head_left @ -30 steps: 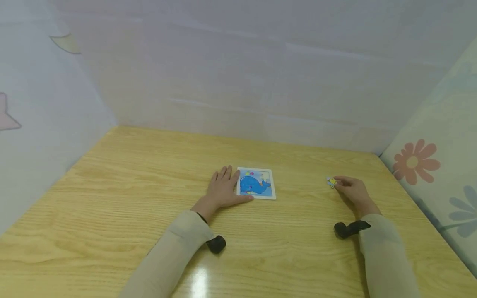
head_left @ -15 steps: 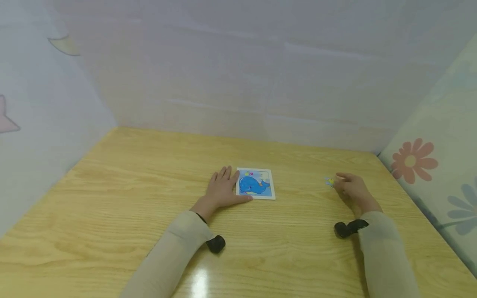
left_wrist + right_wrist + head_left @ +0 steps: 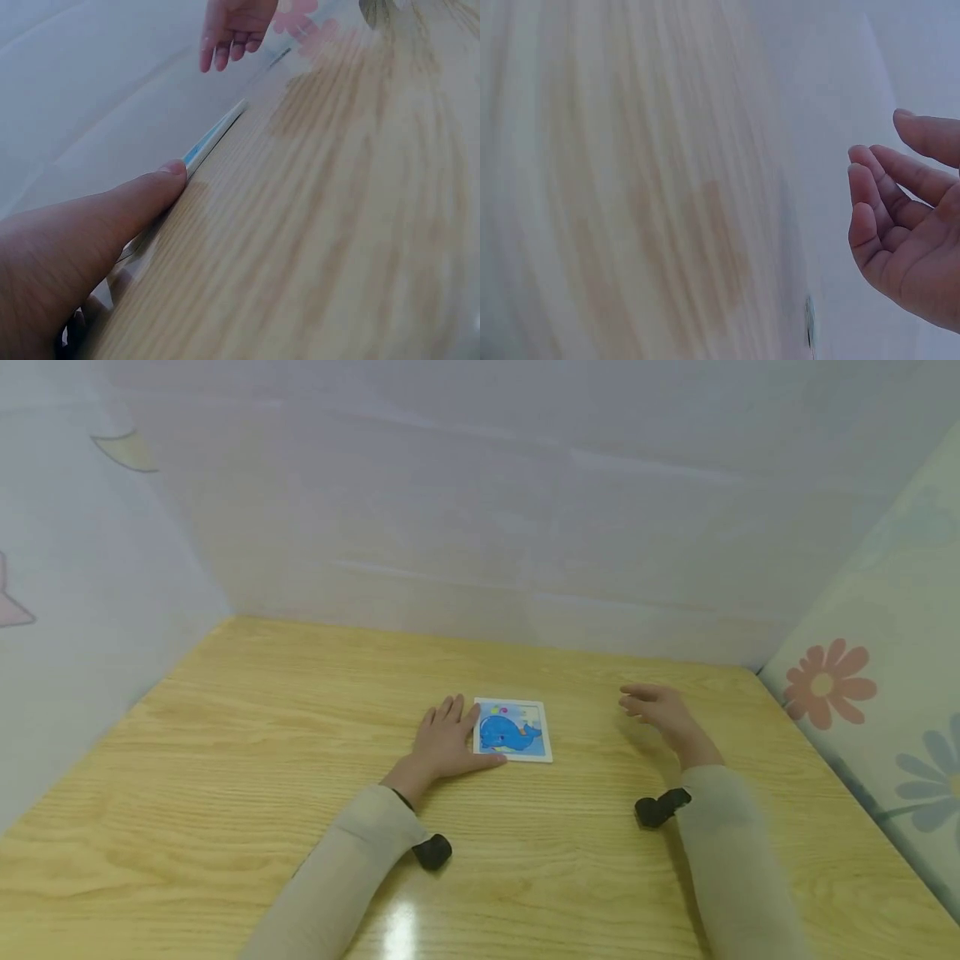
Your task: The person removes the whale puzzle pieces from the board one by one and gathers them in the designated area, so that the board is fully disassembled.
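Around: pale walls behind and on the left, flowered panel (image 3: 862, 710) on the right, closing in the wooden tabletop (image 3: 225, 777); small black camera on each wrist.
In the way: between the two hands only bare wood; nothing lying on top of the puzzle board.
Puzzle board (image 3: 513, 730): flat near the tabletop's middle, square, white-rimmed, with a blue whale on light blue and small coloured dots above it; seen edge-on as a thin white and blue strip (image 3: 214, 135) in the left wrist view.
Left hand (image 3: 447, 742): flat on the tabletop, fingers straight, lying against the board's left edge; thumb tip (image 3: 174, 169) touching the near corner of the rim.
Right hand (image 3: 660, 707): off the tabletop, to the right of the board and apart from it, fingers (image 3: 874, 199) loosely bent, palm bare, holding nothing.
Edges: board well away from every tabletop edge; back wall a good way behind it, flowered panel nearest the right hand.
Open room: wide bare wood left of the left arm, in front of both sleeves, and beyond the board.
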Tool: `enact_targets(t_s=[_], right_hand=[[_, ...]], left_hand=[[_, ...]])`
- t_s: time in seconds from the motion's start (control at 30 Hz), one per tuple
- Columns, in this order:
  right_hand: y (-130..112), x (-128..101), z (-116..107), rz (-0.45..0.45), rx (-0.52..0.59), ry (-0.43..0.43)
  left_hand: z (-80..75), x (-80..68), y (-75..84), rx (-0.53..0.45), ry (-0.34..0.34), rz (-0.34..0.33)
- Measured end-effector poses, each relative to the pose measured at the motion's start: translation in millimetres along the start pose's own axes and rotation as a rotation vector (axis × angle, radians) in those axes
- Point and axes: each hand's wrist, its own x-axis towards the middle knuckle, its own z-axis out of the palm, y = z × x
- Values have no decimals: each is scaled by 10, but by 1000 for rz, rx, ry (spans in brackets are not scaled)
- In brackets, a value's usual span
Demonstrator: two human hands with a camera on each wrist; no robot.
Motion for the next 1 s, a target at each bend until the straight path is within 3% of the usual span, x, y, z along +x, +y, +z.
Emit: enact_targets(t_s=[0.23,0.63,1.0], right_hand=[[-213,177,328,-27,87,-34],[-443,332,781,-30,-19,-20],[-455,448,1099,87,161,25]], left_hand=[[-9,-10,-6,-10,5,4],[6,18,4,-6,-2,-3],[16,39,11,5,10,-7]])
